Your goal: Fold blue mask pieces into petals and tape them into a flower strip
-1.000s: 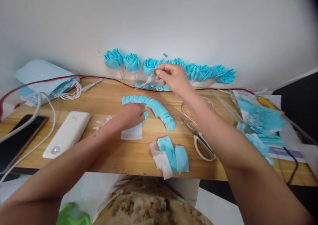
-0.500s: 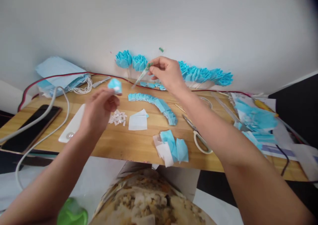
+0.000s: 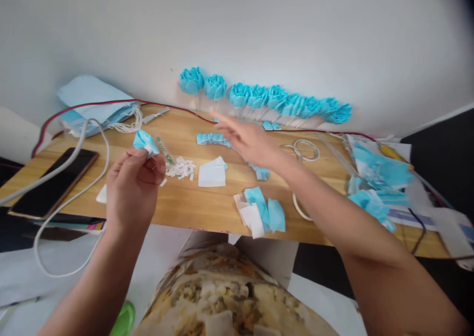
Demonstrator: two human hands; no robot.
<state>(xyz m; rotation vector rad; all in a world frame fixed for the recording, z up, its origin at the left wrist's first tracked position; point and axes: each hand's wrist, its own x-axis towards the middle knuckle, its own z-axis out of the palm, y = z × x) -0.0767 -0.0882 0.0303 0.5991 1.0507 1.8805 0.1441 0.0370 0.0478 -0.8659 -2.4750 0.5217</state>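
Note:
My left hand [image 3: 132, 182] is raised above the wooden table's front left, fingers pinched on a small folded blue paper piece [image 3: 143, 141] with a thin strip sticking out to its right. My right hand [image 3: 249, 141] hovers over the middle of the table, blurred, with fingers stretched out and nothing visible in them, just above a curved row of pleated blue paper [image 3: 212, 138]. A white paper square [image 3: 212, 175] and a heap of small white scraps [image 3: 180, 168] lie between the hands.
Several blue paper roses [image 3: 259, 97] lean along the wall. A phone [image 3: 52, 182], white cables [image 3: 79, 143] and stacked blue masks [image 3: 94, 104] are at left. Tape rings [image 3: 305, 149], cut blue and white pieces [image 3: 259, 212] and blue scraps [image 3: 377, 178] lie to the right.
My left hand lifted the blue piece off the table and drew it toward me. My right hand let go of the thin strip it held near the roses and swept down over the pleated row.

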